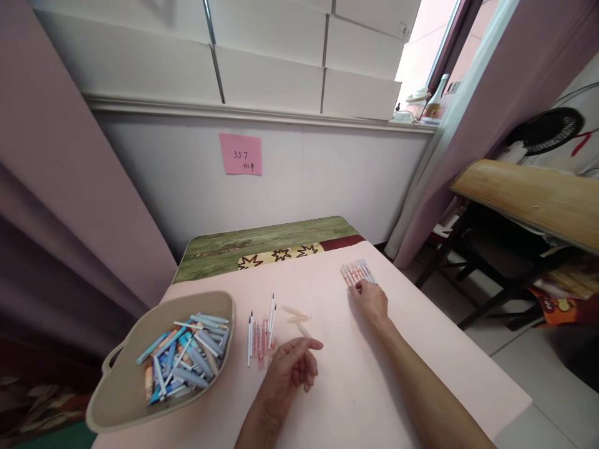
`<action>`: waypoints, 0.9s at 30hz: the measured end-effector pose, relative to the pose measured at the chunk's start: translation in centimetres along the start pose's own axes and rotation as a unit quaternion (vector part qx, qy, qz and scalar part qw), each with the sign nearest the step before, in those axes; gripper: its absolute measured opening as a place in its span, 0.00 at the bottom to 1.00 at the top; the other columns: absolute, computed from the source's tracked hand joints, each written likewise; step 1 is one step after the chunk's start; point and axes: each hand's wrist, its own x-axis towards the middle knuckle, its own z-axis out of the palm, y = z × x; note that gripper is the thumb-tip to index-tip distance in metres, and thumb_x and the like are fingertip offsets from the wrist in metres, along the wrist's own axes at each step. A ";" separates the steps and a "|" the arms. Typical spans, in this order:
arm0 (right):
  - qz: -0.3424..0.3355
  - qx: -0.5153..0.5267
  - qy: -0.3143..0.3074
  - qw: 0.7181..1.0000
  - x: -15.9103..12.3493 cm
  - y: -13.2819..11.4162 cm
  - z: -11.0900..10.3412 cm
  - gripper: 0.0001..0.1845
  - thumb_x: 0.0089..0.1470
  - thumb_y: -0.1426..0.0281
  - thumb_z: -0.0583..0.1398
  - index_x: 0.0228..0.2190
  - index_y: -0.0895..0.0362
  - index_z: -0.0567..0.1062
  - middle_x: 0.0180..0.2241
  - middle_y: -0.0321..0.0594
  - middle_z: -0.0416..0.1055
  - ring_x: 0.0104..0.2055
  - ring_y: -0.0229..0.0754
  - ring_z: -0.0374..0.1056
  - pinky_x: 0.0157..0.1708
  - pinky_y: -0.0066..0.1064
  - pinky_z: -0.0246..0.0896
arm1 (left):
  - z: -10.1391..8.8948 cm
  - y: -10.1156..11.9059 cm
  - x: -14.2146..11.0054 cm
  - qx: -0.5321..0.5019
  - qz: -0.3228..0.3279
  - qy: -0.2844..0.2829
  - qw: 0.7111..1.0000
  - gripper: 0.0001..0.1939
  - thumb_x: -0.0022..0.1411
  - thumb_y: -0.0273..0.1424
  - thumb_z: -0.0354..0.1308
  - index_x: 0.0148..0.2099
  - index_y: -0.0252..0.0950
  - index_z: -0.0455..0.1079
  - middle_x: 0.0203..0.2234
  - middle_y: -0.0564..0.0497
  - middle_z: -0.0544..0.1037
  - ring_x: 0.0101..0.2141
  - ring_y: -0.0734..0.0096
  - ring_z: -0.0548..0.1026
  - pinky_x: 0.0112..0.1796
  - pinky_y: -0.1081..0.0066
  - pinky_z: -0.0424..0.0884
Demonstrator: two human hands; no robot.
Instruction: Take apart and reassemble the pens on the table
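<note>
My right hand (371,303) reaches forward to a neat row of clear-barrelled pens (358,271) lying side by side. Its fingers are closed at the near end of the row, on a pen there, and they partly cover it. Nearer to me, my left hand (292,369) hovers with nothing in it, index finger stretched out and the others loosely curled. Just beyond that finger lie a few pale, translucent pen parts (294,312). Left of them is a loose group of pink clear pen barrels (261,340) and white refills with dark tips (249,337).
A beige basket (112,393) full of blue, grey and orange pen parts stands at the table's left. The pink-covered table (421,355) shows a green patterned strip (224,246) at its far edge, near the wall. A wooden surface (528,199) stands right.
</note>
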 end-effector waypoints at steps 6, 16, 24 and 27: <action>0.011 -0.026 -0.022 0.999 0.8 0.1 -0.5 0.15 0.54 0.68 0.53 0.34 0.57 0.80 0.32 0.48 0.77 0.35 0.46 0.72 0.32 0.31 0.58 | -0.1 -0.1 0.1 -0.007 0.005 0.006 1.000 0.16 0.57 0.40 0.59 0.38 0.31 0.76 0.17 0.51 0.72 0.14 0.80 0.65 0.16 0.78 0.57; 0.005 -0.066 -0.065 0.996 2.9 -1.2 -0.4 0.12 0.48 0.69 0.59 0.30 0.61 0.81 0.31 0.54 0.77 0.37 0.51 0.73 0.36 0.35 0.63 | 0.0 0.0 0.1 -0.001 0.003 0.018 1.000 0.17 0.57 0.41 0.59 0.39 0.30 0.75 0.17 0.52 0.73 0.14 0.80 0.65 0.16 0.78 0.57; 0.067 -0.085 -0.008 0.994 4.7 3.5 -3.2 0.17 0.52 0.64 0.55 0.36 0.58 0.80 0.36 0.54 0.77 0.41 0.53 0.73 0.36 0.36 0.64 | 0.0 0.0 0.1 0.005 0.001 0.017 1.000 0.18 0.57 0.41 0.60 0.39 0.30 0.75 0.17 0.52 0.73 0.14 0.81 0.65 0.16 0.79 0.57; 0.082 -0.095 -0.009 0.992 5.7 5.8 -4.0 0.15 0.49 0.67 0.57 0.34 0.60 0.80 0.36 0.56 0.77 0.40 0.54 0.73 0.34 0.36 0.64 | 0.0 -0.1 0.2 0.005 -0.003 0.022 1.000 0.18 0.56 0.41 0.60 0.39 0.30 0.75 0.17 0.52 0.73 0.14 0.81 0.65 0.16 0.79 0.57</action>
